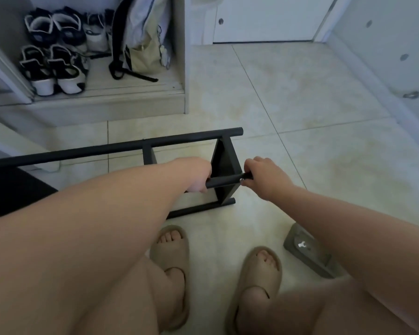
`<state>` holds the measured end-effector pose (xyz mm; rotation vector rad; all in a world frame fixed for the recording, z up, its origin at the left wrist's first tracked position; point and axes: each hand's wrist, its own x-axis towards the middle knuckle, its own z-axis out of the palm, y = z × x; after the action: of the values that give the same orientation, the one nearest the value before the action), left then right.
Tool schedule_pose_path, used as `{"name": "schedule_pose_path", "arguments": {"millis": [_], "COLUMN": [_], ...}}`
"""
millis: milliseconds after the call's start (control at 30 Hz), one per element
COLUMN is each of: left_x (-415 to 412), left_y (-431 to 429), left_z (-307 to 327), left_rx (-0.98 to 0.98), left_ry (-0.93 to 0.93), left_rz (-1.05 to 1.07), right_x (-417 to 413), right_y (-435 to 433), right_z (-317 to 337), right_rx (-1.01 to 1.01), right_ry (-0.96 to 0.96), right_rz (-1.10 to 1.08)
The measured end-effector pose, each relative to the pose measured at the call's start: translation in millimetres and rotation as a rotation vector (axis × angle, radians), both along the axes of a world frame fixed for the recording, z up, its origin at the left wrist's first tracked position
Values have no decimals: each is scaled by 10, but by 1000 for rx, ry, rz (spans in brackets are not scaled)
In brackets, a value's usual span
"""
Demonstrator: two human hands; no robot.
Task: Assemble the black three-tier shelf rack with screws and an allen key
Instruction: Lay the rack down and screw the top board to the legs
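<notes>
Nearest, at 6 o'clock: the person's two feet in beige slides (pixel 169 257), toes pointing fwd on the pale tile floor (pixel 300 117). At approx 4 o'clock, just beside the R foot, lies a clear plastic bag (pixel 317 258) w/ a small silver spanner (pixel 301 244) inside; other contents too blurred to tell.

Both bare forearms reach fwd to the frame's centre. There the black rack (pixel 225 163) lies tipped on its side on the floor and runs off toward 9 o'clock. Its end panel stands upright at centre, w/ a long rail (pixel 107 148) on the far side and a short rail (pixel 203 208) on the near side, low on the tiles.

The left hand (pixel 198 175) has its fingers curled round a black bar (pixel 223 181) that passes thru the end panel. The right hand (pixel 264 177) grips the same bar's tip on the panel's other side, fingers curled tight, w/ the fingertips next to a silver screw (pixel 241 180) in the bar. Can't tell if the R hand also holds a tool.

Farther off, 10–11 o'clock: an open cupboard (pixel 107 102) w/ pairs of black-and-white shoes (pixel 53 66) and a pale bag (pixel 143 44) w/ black straps. At 12–1 o'clock: a white door (pixel 264 18).
</notes>
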<state>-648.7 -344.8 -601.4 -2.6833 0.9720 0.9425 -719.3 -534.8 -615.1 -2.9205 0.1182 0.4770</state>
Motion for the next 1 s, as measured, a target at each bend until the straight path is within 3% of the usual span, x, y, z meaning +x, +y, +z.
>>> {"name": "schedule_pose_path", "arguments": {"millis": [167, 467, 767, 1000], "left_x": [-422, -1475, -2136, -2299], "left_y": [1, 375, 772, 865], "left_z": [74, 24, 194, 162], "left_rx": [88, 27, 128, 164], "left_ry": [-2, 114, 169, 178], "left_rz": [-97, 125, 55, 60], "right_x": [-478, -1562, -2461, -2620], "right_y": [156, 528, 1103, 1266], "right_z": [23, 22, 107, 32], "right_rx": [20, 152, 174, -47], "right_ry": [62, 121, 191, 103], "right_rz": [-67, -290, -220, -144]}}
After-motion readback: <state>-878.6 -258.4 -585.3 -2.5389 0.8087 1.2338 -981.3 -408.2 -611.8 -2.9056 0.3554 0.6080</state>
